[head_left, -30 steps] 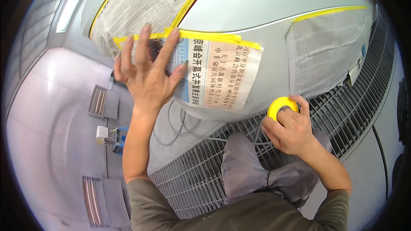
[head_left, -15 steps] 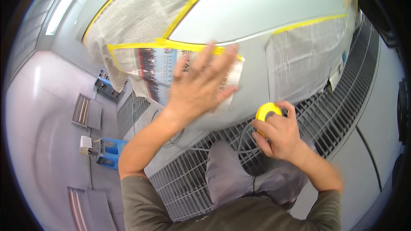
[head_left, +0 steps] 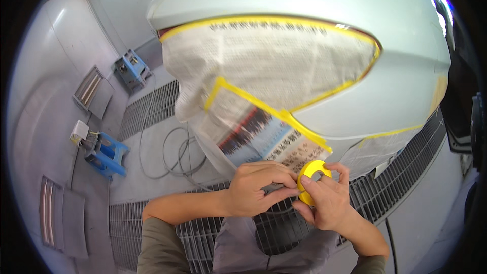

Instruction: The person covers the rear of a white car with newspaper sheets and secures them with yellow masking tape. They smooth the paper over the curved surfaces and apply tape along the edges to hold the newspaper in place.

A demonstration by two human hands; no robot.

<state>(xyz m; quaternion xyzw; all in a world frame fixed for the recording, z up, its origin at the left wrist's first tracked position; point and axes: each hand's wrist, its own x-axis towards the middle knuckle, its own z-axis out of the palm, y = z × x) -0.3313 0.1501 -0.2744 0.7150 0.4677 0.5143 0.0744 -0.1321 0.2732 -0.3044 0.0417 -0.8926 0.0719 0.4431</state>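
Note:
My right hand [head_left: 328, 202] holds a roll of yellow masking tape [head_left: 306, 170], its fingers wrapped about the ring. Against the left edge of that roll, my left hand [head_left: 258, 185] is closed in a pinch on the tape; the tape's loose end is too small to make out. Just beyond both hands, a printed newspaper sheet [head_left: 276, 139] hangs on the pale car body [head_left: 401, 81], its upper edge stuck down with a yellow tape strip [head_left: 256, 102]. Above it, a larger newspaper sheet [head_left: 264, 56] covers a pointed area outlined in yellow tape.
Another papered section [head_left: 362, 155] lies lower right on the car. Floor grating [head_left: 390, 185] runs below the body. A grey hose [head_left: 177, 155] coils on the floor at left, near blue stools [head_left: 112, 155] and wall-side lamp panels [head_left: 94, 91].
My left hand has come off the newspaper and down to the tape roll, its spread fingers now pinched. The view has swung left, showing more of the upper newspaper.

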